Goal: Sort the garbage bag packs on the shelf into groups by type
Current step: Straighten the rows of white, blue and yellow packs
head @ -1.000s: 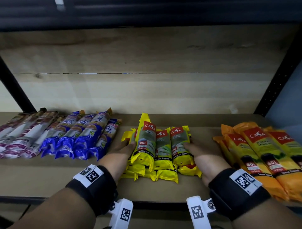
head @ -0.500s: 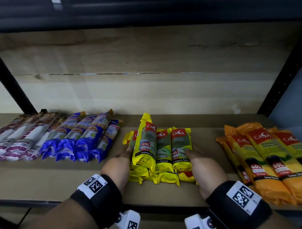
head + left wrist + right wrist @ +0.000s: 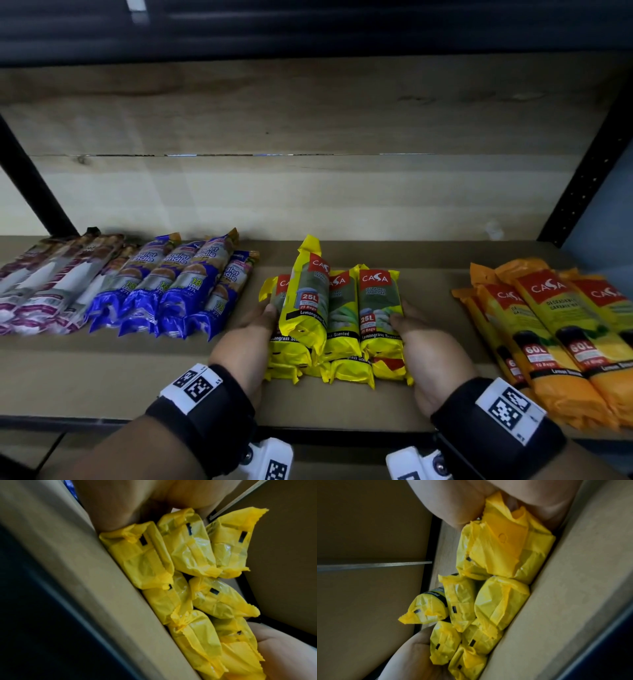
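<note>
The left hand (image 3: 248, 346) and right hand (image 3: 433, 353) press flat, with straight fingers, against the two sides of the yellow packs (image 3: 337, 325), which are stacked at the middle of the shelf (image 3: 102, 383). Best to squeeze evenly and low, so the tilted top pack does not slide. Their long axis points toward the back wall.

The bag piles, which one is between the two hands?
The yellow packs in the middle; the left hand and right hand press its sides.

orange packs (image 3: 561, 335) run off the right edge; lower yellow packs (image 3: 342, 371) lie mostly hidden.
</note>
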